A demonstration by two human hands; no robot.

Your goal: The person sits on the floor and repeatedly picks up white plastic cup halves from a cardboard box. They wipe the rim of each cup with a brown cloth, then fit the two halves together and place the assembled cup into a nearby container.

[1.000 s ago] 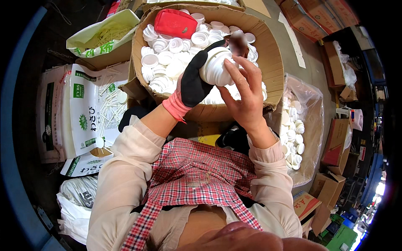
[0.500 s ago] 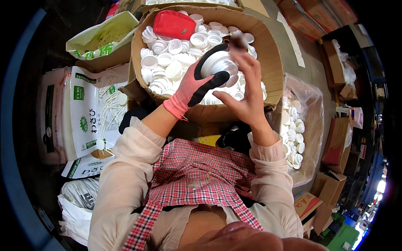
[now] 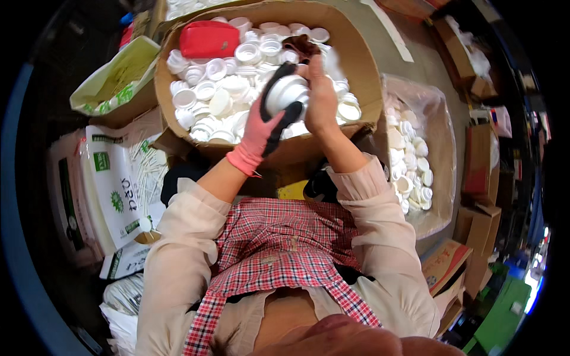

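In my left hand [image 3: 261, 127], gloved in pink with black fingers, is a white plastic cap [image 3: 287, 95]; the thumb and fingers curl round its sides above a box of caps. My bare right hand [image 3: 322, 98] is upright just right of this cap, seen edge-on, with its fingers stretched out along it. Its thumb is hidden, and I cannot tell how firmly it touches. Beyond the fingertips a crumpled dark brown thing [image 3: 301, 47] lies on the loose white caps [image 3: 221, 102]. A whitish blur shows right of my fingers.
The caps fill a large cardboard box [image 3: 363, 71], with a red pouch [image 3: 209, 40] at its far left. At right stands a plastic-lined box [image 3: 436, 107] of more caps. A printed white bag [image 3: 113, 178] with thin white sticks and a green-white sack [image 3: 142, 53] are at left.
The view has shifted, so the boxes sit further left. My right hand's fingers, earlier spread and curved round the cap, are now straight beside it. The left hand still holds a cap.
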